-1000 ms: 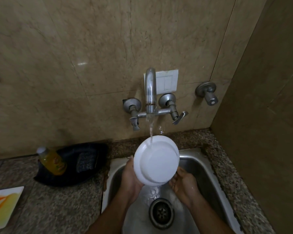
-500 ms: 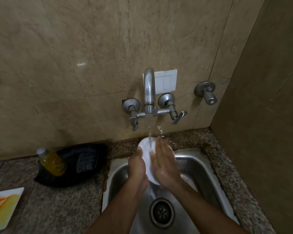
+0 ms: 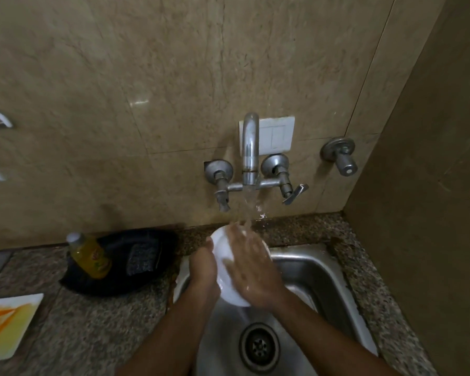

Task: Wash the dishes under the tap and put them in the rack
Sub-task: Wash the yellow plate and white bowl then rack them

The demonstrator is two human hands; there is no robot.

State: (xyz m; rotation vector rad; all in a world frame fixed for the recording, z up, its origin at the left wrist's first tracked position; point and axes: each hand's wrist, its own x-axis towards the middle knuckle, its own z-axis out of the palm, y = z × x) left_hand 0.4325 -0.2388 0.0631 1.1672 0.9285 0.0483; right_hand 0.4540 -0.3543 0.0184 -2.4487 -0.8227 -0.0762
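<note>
While water runs from the tap [image 3: 249, 147], I hold the white plate [image 3: 223, 248] tilted on edge over the sink [image 3: 318, 270]; my left hand [image 3: 202, 267] grips its left rim; my right hand [image 3: 251, 263] lies flat against its face, fingers straight, under the stream; a soap bottle [image 3: 88, 253] lies on the counter [image 3: 92, 321].

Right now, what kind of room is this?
Most likely a home kitchen's washing corner: a steel sink set in a granite counter, a wall tap running water, and a white plate being rinsed by hand.
</note>
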